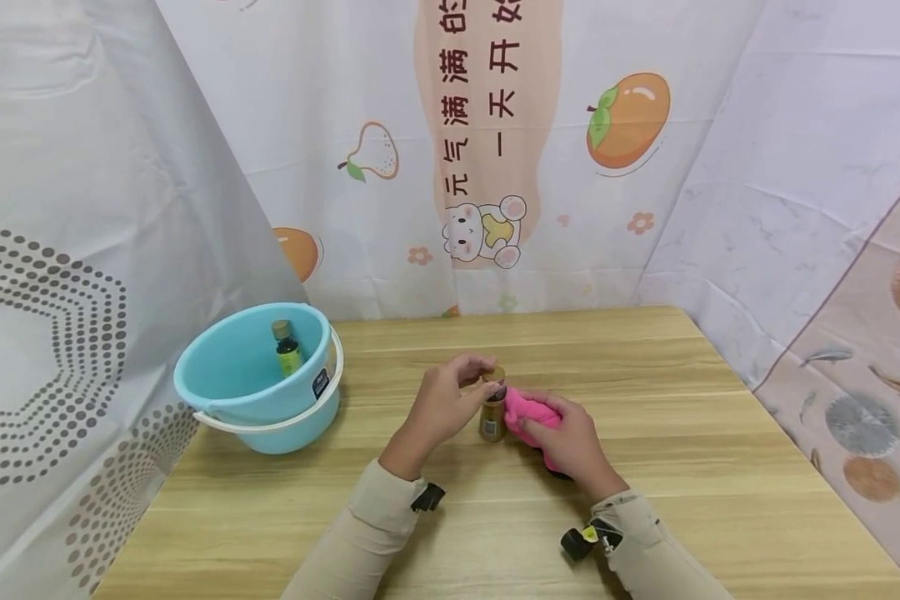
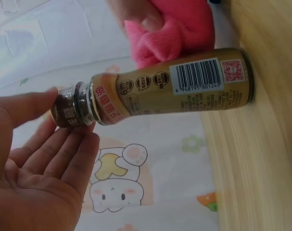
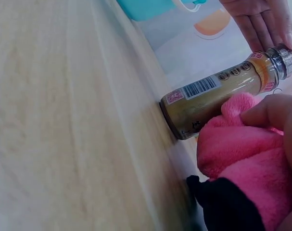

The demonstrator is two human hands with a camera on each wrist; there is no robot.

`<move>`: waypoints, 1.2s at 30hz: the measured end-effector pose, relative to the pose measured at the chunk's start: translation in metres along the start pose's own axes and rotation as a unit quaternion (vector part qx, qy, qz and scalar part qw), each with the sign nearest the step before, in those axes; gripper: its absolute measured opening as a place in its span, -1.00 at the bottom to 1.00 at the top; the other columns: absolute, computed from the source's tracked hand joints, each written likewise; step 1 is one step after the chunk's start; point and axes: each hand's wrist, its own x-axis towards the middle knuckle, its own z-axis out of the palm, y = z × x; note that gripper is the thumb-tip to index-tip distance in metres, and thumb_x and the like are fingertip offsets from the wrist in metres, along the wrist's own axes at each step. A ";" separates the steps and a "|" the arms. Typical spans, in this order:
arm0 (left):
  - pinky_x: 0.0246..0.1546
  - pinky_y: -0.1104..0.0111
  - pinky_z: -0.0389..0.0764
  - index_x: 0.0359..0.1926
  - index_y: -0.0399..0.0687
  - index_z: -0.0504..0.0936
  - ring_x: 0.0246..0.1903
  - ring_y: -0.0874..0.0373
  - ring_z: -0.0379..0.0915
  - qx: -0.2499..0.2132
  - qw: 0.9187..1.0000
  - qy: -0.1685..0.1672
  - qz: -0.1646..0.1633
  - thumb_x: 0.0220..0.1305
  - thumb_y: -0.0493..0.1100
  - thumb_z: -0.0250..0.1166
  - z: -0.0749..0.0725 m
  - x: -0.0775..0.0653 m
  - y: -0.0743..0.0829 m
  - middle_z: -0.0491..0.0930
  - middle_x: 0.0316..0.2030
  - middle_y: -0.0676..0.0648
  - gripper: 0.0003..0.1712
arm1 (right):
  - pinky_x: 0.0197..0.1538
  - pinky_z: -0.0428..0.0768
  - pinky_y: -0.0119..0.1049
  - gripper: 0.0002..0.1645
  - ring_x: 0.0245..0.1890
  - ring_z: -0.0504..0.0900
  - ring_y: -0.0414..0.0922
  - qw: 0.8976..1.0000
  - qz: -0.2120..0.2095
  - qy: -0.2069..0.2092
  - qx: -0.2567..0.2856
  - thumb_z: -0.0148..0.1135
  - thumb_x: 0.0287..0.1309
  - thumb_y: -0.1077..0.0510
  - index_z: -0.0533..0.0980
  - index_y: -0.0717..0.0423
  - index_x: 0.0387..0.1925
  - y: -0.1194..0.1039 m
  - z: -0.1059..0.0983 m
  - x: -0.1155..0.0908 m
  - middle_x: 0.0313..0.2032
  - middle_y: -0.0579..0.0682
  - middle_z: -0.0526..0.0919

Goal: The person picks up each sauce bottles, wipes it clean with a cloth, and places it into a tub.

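Note:
A gold-labelled sauce bottle [image 1: 492,421] with a dark cap stands upright on the wooden table. My left hand [image 1: 450,398] pinches its cap [image 2: 67,107] between thumb and fingers. On the bottle's other side, my right hand [image 1: 570,433] grips a bunched pink plush cloth [image 1: 528,412] with a black part [image 3: 232,204]. In the left wrist view the cloth lies right along the side of the bottle. A barcode and small round marks show on the label [image 2: 194,77].
At the left of the table stands a light blue bucket [image 1: 262,417] with a white handle. Inside it leans another bottle [image 1: 288,354] with a brown cap and a yellow-green label. A printed curtain [image 1: 375,250] hangs behind the table's far edge.

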 end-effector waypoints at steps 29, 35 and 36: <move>-0.17 0.45 0.75 0.01 -0.11 0.78 -0.24 0.21 0.73 0.065 0.997 0.035 -0.006 0.24 -0.03 0.54 0.000 0.000 0.002 0.77 -0.22 0.00 -0.62 | -0.22 0.78 -0.30 -0.43 -0.11 0.68 -0.05 0.994 -0.014 0.012 0.105 0.57 0.13 -0.08 0.66 -0.12 0.17 -0.008 -0.001 -0.004 0.05 0.15 0.69; -0.12 0.42 0.76 0.05 -0.11 0.76 -0.19 0.17 0.74 0.064 0.998 0.022 0.003 0.29 -0.05 0.51 0.001 0.001 0.000 0.76 -0.18 -0.03 -0.63 | -0.13 0.80 -0.26 -0.42 -0.04 0.71 -0.05 0.986 -0.033 0.025 0.159 0.57 0.14 -0.05 0.64 -0.09 0.19 -0.009 -0.003 -0.005 0.08 0.12 0.68; -0.11 0.41 0.76 0.06 -0.11 0.76 -0.18 0.17 0.74 0.064 0.998 0.020 0.002 0.29 -0.05 0.50 0.001 0.001 0.000 0.75 -0.17 -0.03 -0.62 | -0.14 0.80 -0.25 -0.43 -0.04 0.71 -0.06 0.986 -0.037 0.028 0.162 0.56 0.15 -0.05 0.64 -0.09 0.20 -0.009 -0.004 -0.005 0.08 0.12 0.68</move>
